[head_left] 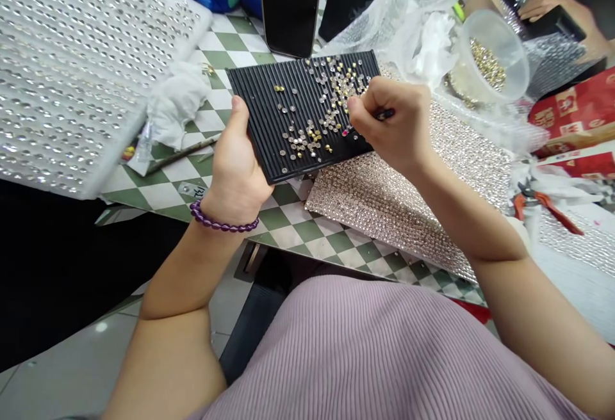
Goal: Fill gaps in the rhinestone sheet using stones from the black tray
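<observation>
My left hand [237,164], with a purple bead bracelet at the wrist, is closed on the near left side of a black ridged tray [262,109], thumb on top. The tray tilts slightly above the table. Loose rhinestones [336,93], clear and gold-backed, lie scattered over its grooves, mostly toward the right half. Over the tray's right edge, my right hand [396,116] is pinched around a slim dark pen-like tool [385,114]. Only a short piece of it sticks out; its tip is hidden by the fingers. One small pink piece [344,132] is near the fingertips.
A rhinestone-covered sheet [384,199] lies under my right forearm. A white panel with stone rows [86,55] is at left. Behind the tray stands a phone [292,7]. At right are a clear tub [516,55], pliers [548,205] and another person's hand [552,7].
</observation>
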Motion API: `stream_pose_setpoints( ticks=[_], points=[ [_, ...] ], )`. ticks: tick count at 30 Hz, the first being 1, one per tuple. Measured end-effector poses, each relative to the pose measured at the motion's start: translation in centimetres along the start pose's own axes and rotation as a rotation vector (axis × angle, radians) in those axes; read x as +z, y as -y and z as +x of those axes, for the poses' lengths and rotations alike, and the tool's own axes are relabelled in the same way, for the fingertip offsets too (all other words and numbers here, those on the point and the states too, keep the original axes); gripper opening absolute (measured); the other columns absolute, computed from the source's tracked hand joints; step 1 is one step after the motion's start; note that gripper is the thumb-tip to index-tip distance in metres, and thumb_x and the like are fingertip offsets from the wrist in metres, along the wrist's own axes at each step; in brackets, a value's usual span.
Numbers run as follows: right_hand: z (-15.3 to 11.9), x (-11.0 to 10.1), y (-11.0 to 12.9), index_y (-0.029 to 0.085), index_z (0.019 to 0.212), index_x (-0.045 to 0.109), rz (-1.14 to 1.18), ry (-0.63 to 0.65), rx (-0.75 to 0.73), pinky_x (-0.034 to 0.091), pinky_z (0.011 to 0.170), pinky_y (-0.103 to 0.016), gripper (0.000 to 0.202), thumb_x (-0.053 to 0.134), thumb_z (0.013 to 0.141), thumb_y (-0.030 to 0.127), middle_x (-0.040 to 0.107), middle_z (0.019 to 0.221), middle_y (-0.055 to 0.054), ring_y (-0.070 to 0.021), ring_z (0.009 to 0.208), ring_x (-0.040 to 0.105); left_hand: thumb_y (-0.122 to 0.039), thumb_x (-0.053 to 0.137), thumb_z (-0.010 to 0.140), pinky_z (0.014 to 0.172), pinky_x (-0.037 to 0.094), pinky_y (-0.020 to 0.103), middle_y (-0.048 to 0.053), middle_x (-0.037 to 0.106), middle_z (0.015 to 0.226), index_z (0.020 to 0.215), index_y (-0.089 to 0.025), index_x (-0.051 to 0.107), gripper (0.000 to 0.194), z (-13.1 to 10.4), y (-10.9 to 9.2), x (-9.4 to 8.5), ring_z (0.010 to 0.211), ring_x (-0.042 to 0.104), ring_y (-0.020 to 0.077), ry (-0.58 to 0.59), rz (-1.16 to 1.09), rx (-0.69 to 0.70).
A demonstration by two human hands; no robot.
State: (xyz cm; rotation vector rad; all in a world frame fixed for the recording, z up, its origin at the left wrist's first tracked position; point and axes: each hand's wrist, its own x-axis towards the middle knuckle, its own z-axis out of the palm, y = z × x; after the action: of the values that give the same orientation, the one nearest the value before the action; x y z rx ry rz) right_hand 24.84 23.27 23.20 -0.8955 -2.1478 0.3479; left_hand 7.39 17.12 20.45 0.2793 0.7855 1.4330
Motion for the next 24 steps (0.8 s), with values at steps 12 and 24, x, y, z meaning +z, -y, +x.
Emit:
stream_pose_setpoints(
  ticks=[12,24],
  points=[
    [-5.1,-1.2,2.4,0.015,0.053,0.036,0.129,0.216,-0.076,0.03,0.044,-0.018,0.035,0.054,0.083,0.016,0.047,0.051,0.003,-0.003,0.049,0.045,-0.042,0.015,0.096,0.112,0.031,0.039,0.006,0.052,0.129,0.113,-0.014,0.051,0.048,0.0,0.1,-0.2,0.129,0.042,0.0208,0.018,0.013,-0.023],
    [-6.4,-0.7,1.8,0.014,0.054,0.037,0.129,0.251,-0.069,0.03,0.046,-0.016,0.034,0.056,0.082,0.014,0.052,0.055,0.002,-0.0023,0.05,0.044,-0.041,0.019,0.096,0.113,0.031,0.041,0.009,0.047,0.135,0.111,-0.014,0.052,0.046,0.1,0.2,-0.4,0.128,0.044,0.0232,0.029,0.011,-0.011]
  ],
)
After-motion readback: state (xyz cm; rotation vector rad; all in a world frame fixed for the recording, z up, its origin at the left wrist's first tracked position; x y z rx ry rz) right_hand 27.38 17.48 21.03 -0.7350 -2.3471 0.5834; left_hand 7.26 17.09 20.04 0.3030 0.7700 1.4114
